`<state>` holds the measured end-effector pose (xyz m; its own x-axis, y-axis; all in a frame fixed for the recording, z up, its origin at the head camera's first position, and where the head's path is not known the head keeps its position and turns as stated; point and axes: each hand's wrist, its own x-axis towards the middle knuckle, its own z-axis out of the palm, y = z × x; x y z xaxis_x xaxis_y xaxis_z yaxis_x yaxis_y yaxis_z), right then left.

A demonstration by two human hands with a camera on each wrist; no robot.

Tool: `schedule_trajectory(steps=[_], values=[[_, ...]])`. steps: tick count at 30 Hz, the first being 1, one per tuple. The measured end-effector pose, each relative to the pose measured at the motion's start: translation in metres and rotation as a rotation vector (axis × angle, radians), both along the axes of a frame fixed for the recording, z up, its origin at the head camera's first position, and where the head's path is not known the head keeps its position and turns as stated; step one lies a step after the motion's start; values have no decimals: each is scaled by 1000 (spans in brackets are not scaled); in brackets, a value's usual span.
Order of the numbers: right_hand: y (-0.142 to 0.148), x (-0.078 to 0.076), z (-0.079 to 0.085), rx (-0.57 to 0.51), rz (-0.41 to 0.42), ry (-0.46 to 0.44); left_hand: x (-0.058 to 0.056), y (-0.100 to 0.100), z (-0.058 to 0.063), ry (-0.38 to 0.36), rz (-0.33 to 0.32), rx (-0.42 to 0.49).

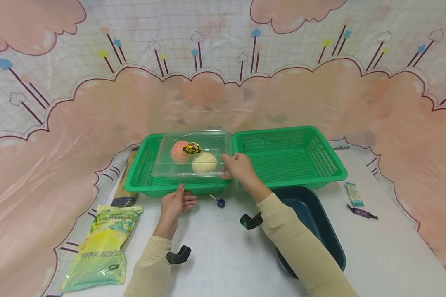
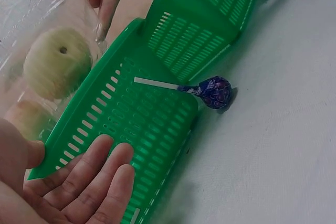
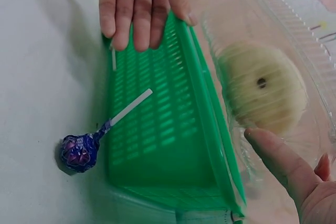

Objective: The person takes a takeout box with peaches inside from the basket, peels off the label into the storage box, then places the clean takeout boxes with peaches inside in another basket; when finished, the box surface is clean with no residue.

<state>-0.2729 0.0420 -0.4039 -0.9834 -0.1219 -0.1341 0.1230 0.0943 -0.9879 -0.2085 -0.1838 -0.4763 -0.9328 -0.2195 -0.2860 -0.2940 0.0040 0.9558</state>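
Observation:
A clear plastic clamshell box [image 1: 171, 169] with a yellow and black sticker is over the left green basket [image 1: 135, 173], tilted. It holds a pale yellow round fruit [image 3: 273, 85] and a pinkish-orange round one [image 1: 179, 152]. My right hand [image 1: 240, 168] pinches the box's right edge between thumb and fingers. Against the basket's front wall, my left hand [image 1: 174, 205] has its fingers loosely extended and its thumb up at the rim; nothing is in it. A lollipop [image 2: 212, 92] in a purple wrapper lies on the table close to that wall.
Another green basket [image 1: 282, 165] stands to the right. A dark blue tray [image 1: 328, 235] lies partly under my right forearm. Farther right are a small light-green packet [image 1: 354, 194] and a purple-wrapped candy [image 1: 362, 212]. At left are a yellow-green bag [image 1: 100, 251] and a brown package [image 1: 124, 185].

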Motion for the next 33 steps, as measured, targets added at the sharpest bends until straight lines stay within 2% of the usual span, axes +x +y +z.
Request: schedule_trajectory(steps=[8, 17, 25, 33], values=[[6, 6, 1, -17, -8, 16, 0, 0, -1, 9, -5, -10], [12, 15, 1, 35, -8, 17, -1, 1, -3, 12, 3, -10], [19, 25, -2, 39, -2, 45, 0, 1, -4, 18, 2, 3], [27, 37, -1, -16, 15, 68, 0, 2, -7, 57, -4, -10]])
